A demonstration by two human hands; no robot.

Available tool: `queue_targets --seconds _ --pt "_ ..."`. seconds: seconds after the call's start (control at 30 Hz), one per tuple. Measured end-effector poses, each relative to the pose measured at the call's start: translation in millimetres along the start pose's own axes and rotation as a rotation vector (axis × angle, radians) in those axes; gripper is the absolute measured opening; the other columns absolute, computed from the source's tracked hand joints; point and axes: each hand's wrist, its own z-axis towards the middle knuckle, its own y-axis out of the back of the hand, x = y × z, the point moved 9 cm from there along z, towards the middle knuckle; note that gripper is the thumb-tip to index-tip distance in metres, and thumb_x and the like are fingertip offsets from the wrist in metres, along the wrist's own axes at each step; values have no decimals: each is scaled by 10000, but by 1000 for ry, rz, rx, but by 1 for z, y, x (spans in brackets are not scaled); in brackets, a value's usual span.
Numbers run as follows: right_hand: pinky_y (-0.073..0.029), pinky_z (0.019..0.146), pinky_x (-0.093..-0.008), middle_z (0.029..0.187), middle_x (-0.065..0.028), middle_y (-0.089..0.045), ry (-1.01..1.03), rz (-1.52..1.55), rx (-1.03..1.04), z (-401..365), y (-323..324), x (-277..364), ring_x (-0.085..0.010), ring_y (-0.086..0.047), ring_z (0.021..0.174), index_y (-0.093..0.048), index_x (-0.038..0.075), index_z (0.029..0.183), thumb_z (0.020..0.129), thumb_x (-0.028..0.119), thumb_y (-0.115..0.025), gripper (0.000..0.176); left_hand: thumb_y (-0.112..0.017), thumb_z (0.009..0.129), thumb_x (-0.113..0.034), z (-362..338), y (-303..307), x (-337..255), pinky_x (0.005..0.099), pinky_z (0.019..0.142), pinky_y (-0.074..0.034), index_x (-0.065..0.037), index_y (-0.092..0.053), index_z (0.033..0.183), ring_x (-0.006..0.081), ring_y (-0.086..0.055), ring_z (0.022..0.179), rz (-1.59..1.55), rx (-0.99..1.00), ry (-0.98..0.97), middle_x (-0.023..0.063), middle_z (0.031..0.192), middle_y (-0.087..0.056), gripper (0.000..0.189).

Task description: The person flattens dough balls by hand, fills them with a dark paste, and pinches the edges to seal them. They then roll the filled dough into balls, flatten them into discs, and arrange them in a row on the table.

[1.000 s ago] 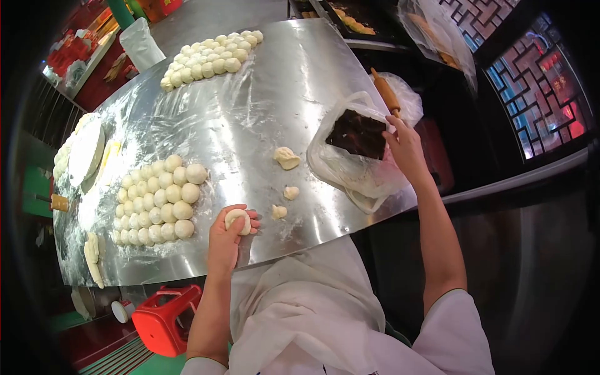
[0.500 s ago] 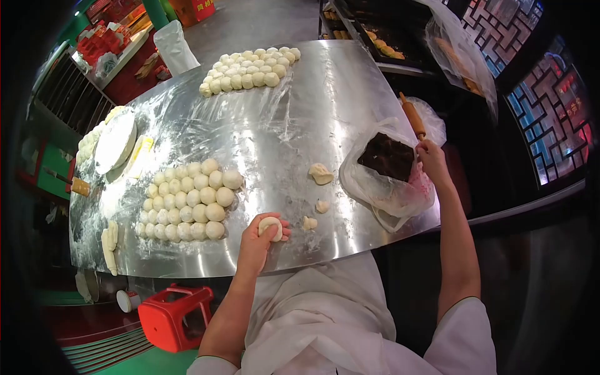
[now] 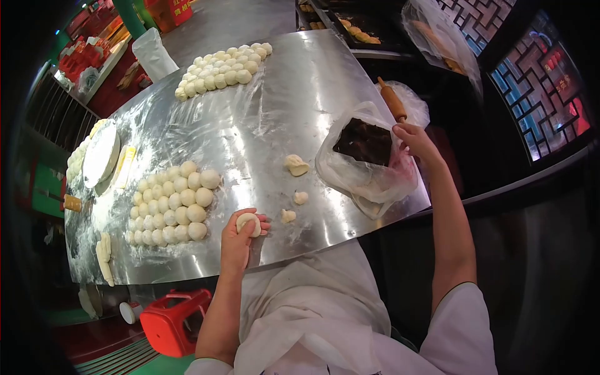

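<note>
A flattened round of pale dough (image 3: 249, 225) lies in my left hand (image 3: 235, 240), the thumb pressed over it and the fingers beneath, just above the table's near edge. At the right, my right hand (image 3: 417, 142) is closed at the near handle of a wooden rolling pin (image 3: 392, 102), which points away from me. Beside that hand, a clear plastic bag (image 3: 369, 187) is folded open around a dark brown block of filling (image 3: 364, 142). Between my hands lie a larger dough lump (image 3: 296, 165) and two small dough scraps (image 3: 300, 198).
Rows of dough balls (image 3: 169, 209) sit left of my left hand, with another batch (image 3: 225, 69) at the far side. A white basin (image 3: 101, 155) and a dough strip (image 3: 104, 256) are on the floured steel table (image 3: 275, 119). A red stool (image 3: 169, 325) stands below.
The whole view has shifted, so the table and its things appear farther left and mostly higher. Both hands keep nearly the same places relative to the dough round and the rolling pin.
</note>
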Motion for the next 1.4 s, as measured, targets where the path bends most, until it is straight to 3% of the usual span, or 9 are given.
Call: queue_targets --seconds 0.2,0.3,0.47,0.53,0.67,0.87,1.03,1.13,1.4 --pt "-487 629 -296 790 -39 -658 110 9 93 15 -6 -17 -140 -634 699 -670 14 937 919 268 -719 260 -571 1014 -65 1 5 3 317 852 -588 40 -534 1294 222 -704 947 33 -16 13 197 1137 -676 301" --pt "-528 742 -443 852 -187 -699 192 -448 -251 15 4 -10 -341 -692 839 -671 59 939 843 221 -680 188 -576 1012 -71 -2 4 5 314 852 -587 38 -534 1295 221 -703 951 10 1 -9 198 1138 -675 306" --pt "-531 745 -409 886 -144 -705 218 -536 -311 32 5 -18 -276 -683 820 -672 37 1000 838 164 -721 211 -578 1014 -77 -2 0 -1 312 853 -584 30 -541 1288 218 -701 955 18 -1 -32 192 1139 -675 297" --pt "-539 779 -382 898 -121 -695 42 -66 168 37 -7 -34 -222 -677 862 -692 32 1108 845 109 -713 275 -580 1014 -81 -1 2 -1 313 854 -583 29 -542 1287 218 -701 957 20 -2 -27 190 1140 -675 297" --pt "-546 719 -316 969 -126 -688 310 -340 -215 -20 48 51 -184 -676 804 -700 -24 1198 825 65 -754 387 -582 1016 -87 -1 3 1 314 859 -583 25 -544 1291 215 -700 961 33 -7 -11 189 1142 -675 300" --pt "-457 917 -425 1017 -196 -600 453 -412 42 -16 -27 59 -357 -581 1013 -698 14 1168 751 256 -854 507 -578 1019 -94 3 5 6 329 867 -585 6 -550 1298 221 -697 964 -11 35 -18 178 1141 -681 297" --pt "-474 845 -406 952 -166 -627 501 -287 14 5 -33 45 -293 -612 933 -652 -35 1005 730 69 -773 318 -584 1023 -143 8 10 20 341 858 -582 -26 -493 1393 202 -692 964 -27 94 -10 146 1124 -682 398" --pt "-483 725 -454 840 -212 -625 537 -472 -97 38 -24 18 -377 -612 780 -594 -46 938 703 23 -721 276 -660 982 -115 2 2 1 280 823 -561 -44 -419 1490 143 -673 925 81 73 -86 106 1114 -673 566" --pt "-456 749 -436 851 -196 -597 565 -486 -197 49 -23 4 -336 -580 774 -512 -40 957 790 -21 -618 199 -596 1012 -135 7 -3 13 253 669 -540 -7 -594 1288 131 -692 854 -17 123 2 79 1106 -684 305"
